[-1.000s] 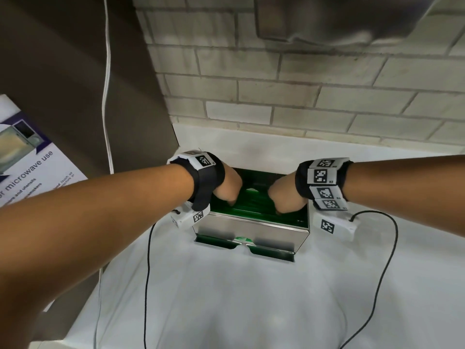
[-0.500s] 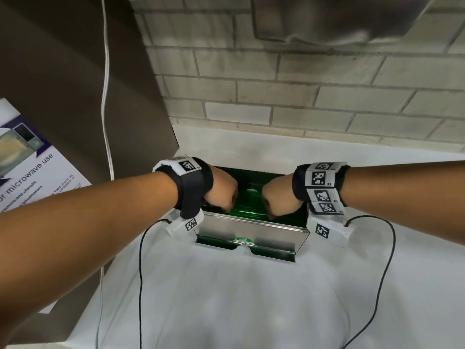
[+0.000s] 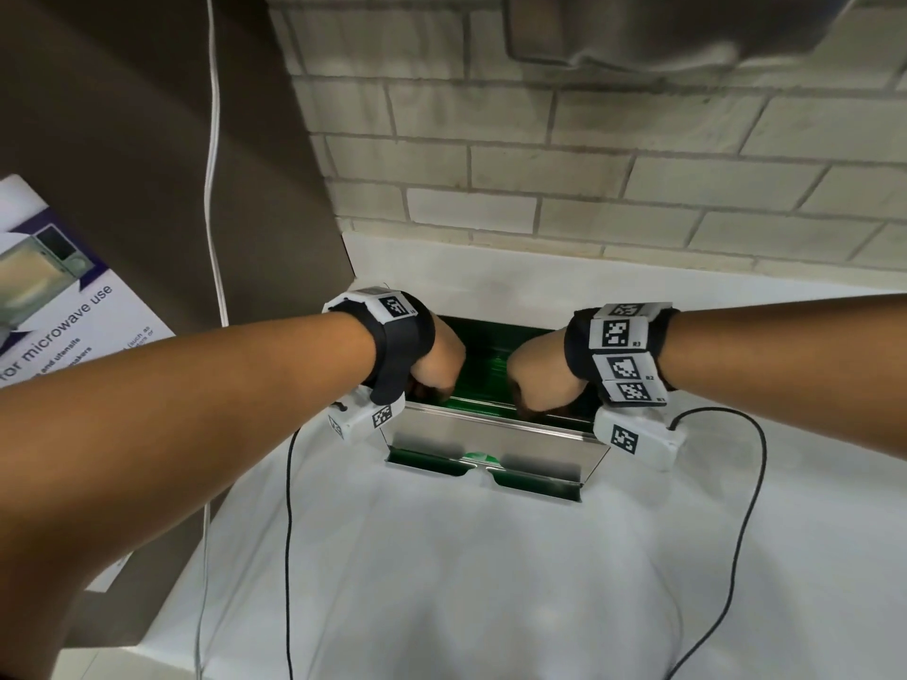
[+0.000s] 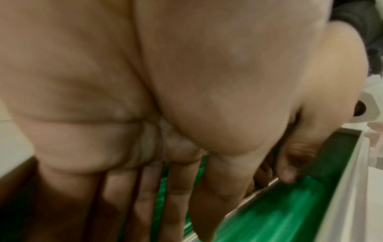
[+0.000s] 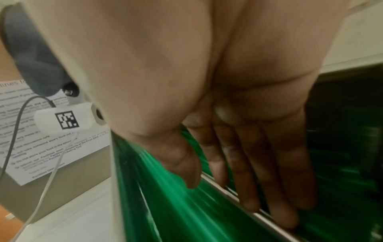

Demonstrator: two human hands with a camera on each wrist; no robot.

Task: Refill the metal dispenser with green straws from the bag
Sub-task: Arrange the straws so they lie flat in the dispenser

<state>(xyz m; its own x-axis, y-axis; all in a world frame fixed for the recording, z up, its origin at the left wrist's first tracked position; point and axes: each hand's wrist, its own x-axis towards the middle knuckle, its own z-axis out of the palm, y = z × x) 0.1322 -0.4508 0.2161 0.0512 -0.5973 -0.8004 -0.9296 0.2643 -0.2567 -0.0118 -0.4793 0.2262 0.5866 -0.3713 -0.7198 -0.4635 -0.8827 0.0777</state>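
On the white counter [image 3: 491,581] against the brick wall, open-topped metal dispenser [image 3: 491,436] filled with green straws [image 3: 495,370], left hand [image 3: 434,358] and right hand [image 3: 542,377] reaching inside, fingers [image 5: 248,172] extended straight onto them.

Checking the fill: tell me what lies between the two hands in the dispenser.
Head view: between left hand and right hand, only green straws in the open dispenser.
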